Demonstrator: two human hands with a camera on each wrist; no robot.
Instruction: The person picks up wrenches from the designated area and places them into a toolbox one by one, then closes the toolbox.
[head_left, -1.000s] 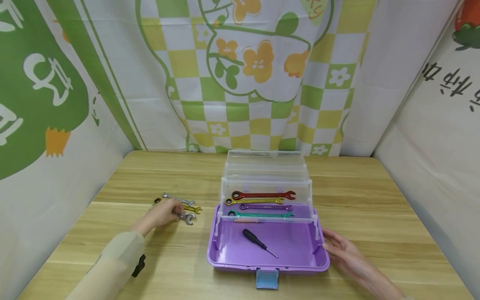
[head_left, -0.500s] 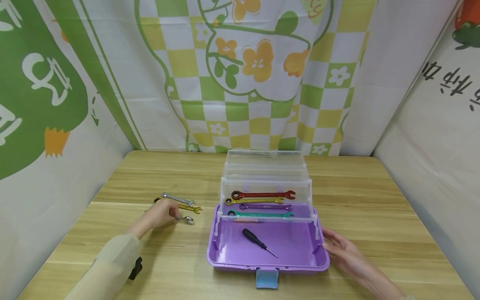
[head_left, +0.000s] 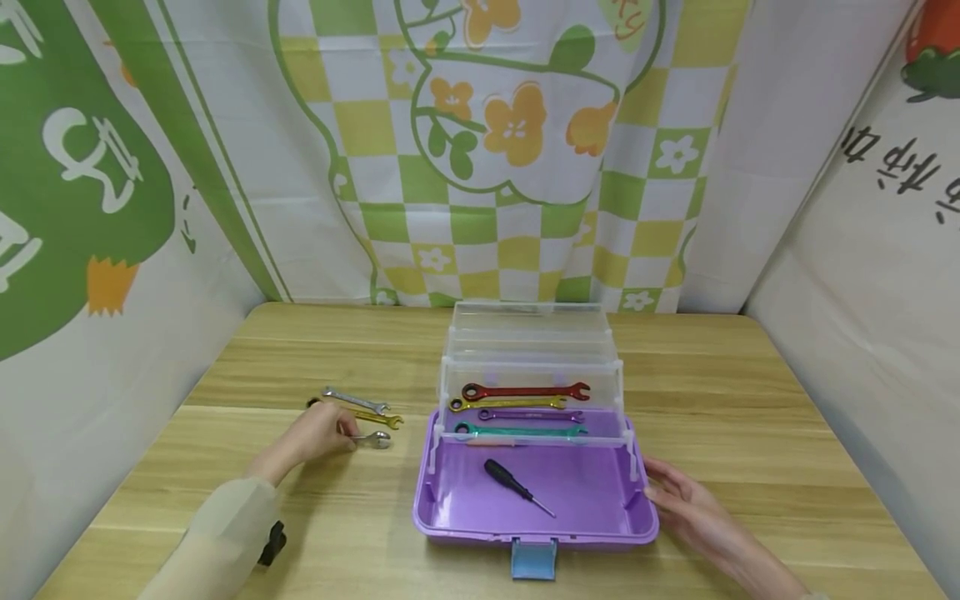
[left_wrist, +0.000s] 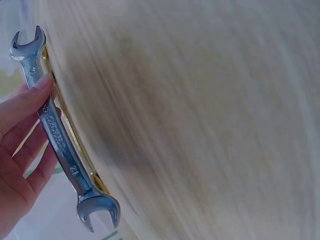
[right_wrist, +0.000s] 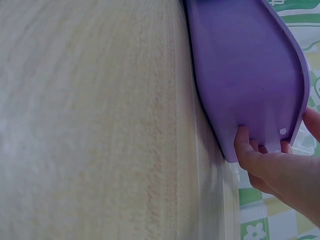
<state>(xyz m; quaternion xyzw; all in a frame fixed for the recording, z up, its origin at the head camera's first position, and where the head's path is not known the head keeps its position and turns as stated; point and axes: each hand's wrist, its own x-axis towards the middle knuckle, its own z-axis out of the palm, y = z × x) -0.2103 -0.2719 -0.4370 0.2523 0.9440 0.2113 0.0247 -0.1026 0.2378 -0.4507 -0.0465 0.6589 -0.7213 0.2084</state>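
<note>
The left hand (head_left: 317,433) pinches a silver double open-end wrench (left_wrist: 61,140) off-centre, left of the purple toolbox (head_left: 465,535) that the right hand (head_left: 692,507) touches with relaxed fingers, so the wrench's longer end could swivel into the nearby gold combination wrench (head_left: 384,418)

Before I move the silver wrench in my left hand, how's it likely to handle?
The silver wrench looks like solid metal, so it's probably stiff and rather heavy for its size. Its shiny surface could slip in your left hand. Its wide forked ends suggest sliding rather than rolling if pushed.
</note>
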